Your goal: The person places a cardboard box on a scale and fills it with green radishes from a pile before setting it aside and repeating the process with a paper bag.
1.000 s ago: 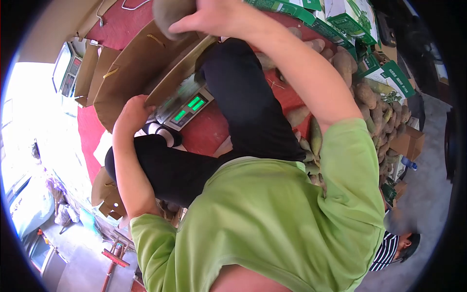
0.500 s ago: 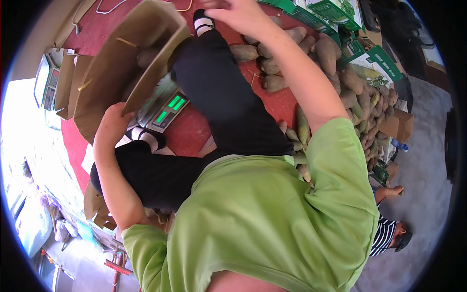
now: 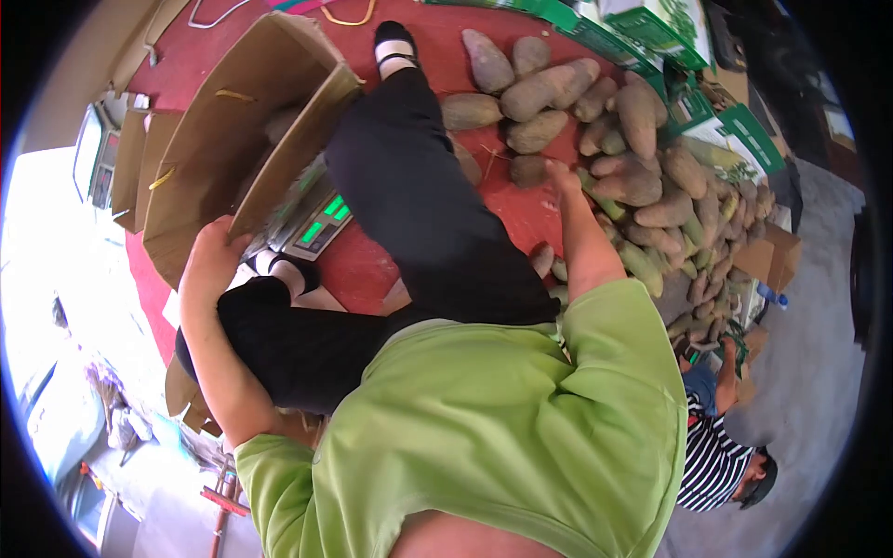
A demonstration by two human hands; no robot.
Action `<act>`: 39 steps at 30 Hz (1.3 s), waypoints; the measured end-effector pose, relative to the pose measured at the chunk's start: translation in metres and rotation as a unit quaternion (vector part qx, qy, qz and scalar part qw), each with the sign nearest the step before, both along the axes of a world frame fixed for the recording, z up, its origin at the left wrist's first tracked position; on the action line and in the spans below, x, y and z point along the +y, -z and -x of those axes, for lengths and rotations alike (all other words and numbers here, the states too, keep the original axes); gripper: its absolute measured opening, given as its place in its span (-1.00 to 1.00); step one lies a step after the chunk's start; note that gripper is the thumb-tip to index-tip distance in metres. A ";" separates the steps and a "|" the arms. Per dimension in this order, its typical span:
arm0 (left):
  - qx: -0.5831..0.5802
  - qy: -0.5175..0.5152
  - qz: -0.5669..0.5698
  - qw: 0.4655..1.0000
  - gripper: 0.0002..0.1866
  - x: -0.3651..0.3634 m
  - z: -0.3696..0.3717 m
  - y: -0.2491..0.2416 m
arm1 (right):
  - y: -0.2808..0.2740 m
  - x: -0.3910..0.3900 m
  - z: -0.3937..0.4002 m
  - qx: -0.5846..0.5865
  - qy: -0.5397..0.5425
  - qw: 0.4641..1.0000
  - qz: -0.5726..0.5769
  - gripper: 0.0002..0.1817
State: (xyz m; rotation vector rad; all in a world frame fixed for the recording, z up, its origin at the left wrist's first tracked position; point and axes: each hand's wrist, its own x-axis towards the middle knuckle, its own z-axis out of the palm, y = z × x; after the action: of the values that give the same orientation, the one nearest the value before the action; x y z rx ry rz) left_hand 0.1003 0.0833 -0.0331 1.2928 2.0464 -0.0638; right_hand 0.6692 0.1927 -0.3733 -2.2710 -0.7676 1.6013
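My left hand [image 3: 212, 256] is closed around the near edge of a tall brown cardboard box [image 3: 195, 177] with yellow cord handles. The box leans open, and a brown rounded item lies in its shadowed inside. Beside my left hand stands a digital scale [image 3: 316, 228] with green lit numbers, partly hidden by the box. My right hand [image 3: 565, 179] is down at the end of a brown tuber [image 3: 527, 171] on the red floor, its fingers together against it and partly hidden. Several other large brown tubers [image 3: 537, 133] lie just beyond.
A big heap of brown and greenish tubers [image 3: 684, 172] spreads to the right. Green printed cartons [image 3: 735, 135] stand behind it. My leg [image 3: 409, 177] lies between the box and the heap. A person in a striped top [image 3: 716, 465] is at the lower right.
My right hand has come down from above my foot to the tuber at the heap's near edge. My left hand still grips the box. The person at right has shifted.
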 end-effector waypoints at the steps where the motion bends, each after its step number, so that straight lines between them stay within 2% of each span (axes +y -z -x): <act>1: 0.009 -0.010 0.001 1.000 -0.76 0.000 0.001 -0.002 | -0.010 0.000 0.019 0.009 -0.010 1.000 0.001 -0.27; 3: -0.002 0.014 -0.011 1.000 -0.77 0.002 -0.005 -0.006 | -0.030 -0.012 0.048 0.019 0.209 0.973 0.095 -0.21; 4: 0.005 0.005 -0.009 1.000 -0.77 0.004 -0.010 -0.011 | -0.017 -0.011 0.051 0.025 0.200 0.974 0.098 -0.21; 7: -0.026 -0.011 0.023 0.999 -0.75 0.010 -0.014 -0.018 | 0.018 -0.008 0.044 0.122 0.260 0.949 0.128 -0.16; 8: -0.022 -0.020 0.021 0.999 -0.75 0.009 -0.012 -0.017 | 0.025 -0.007 0.045 0.125 0.252 0.951 0.129 -0.16; 10: -0.013 -0.007 0.005 1.000 -0.73 0.008 -0.013 -0.015 | 0.015 0.001 0.054 0.090 0.311 0.936 0.139 -0.20; 11: -0.009 -0.033 0.027 0.999 -0.72 0.009 -0.013 -0.016 | 0.013 0.004 0.058 0.082 0.346 0.924 0.142 -0.27; 15: 0.004 0.006 -0.006 1.000 -0.73 0.007 -0.012 -0.016 | -0.010 0.007 0.062 0.125 0.288 0.939 0.141 -0.33; 17: 0.008 0.013 0.014 1.000 -0.74 0.012 -0.018 -0.024 | -0.005 0.001 0.054 0.053 0.188 0.964 0.179 -0.22; 21: 0.014 0.002 0.025 1.000 -0.75 0.011 -0.016 -0.025 | -0.037 -0.018 0.063 -0.005 0.119 0.979 0.167 -0.21; 23: 0.015 0.020 0.029 0.999 -0.76 0.010 -0.014 -0.022 | -0.054 -0.027 0.060 0.048 0.037 0.987 0.150 -0.22; 27: 0.012 0.036 -0.020 0.999 -0.78 0.002 -0.010 -0.013 | -0.089 -0.028 0.059 0.103 0.007 0.983 0.152 -0.18; 30: 0.027 0.061 -0.018 0.998 -0.77 -0.001 -0.008 -0.012 | -0.131 -0.023 0.066 0.120 0.034 0.987 0.098 -0.14; 32: 0.035 0.068 -0.031 0.997 -0.79 -0.004 -0.006 -0.007 | -0.180 -0.015 0.093 0.042 -0.027 0.999 -0.006 -0.24; 33: 0.044 0.078 -0.039 0.995 -0.80 -0.005 -0.006 -0.005 | -0.177 -0.003 0.089 0.063 -0.057 0.995 -0.049 -0.12; 35: 0.046 0.079 -0.054 0.994 -0.81 -0.007 -0.007 -0.006 | -0.184 0.024 0.094 0.132 -0.117 0.970 -0.164 -0.14; 39: 0.038 0.078 -0.039 0.995 -0.76 -0.005 -0.007 -0.010 | -0.267 0.074 0.161 0.128 -0.200 0.931 -0.276 -0.12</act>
State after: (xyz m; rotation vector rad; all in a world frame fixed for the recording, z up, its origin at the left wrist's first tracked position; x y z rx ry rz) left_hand 0.1074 0.0784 -0.0235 1.5187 2.0254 -0.1058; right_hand 0.5078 0.2665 -0.1065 -1.5411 -1.4560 1.5328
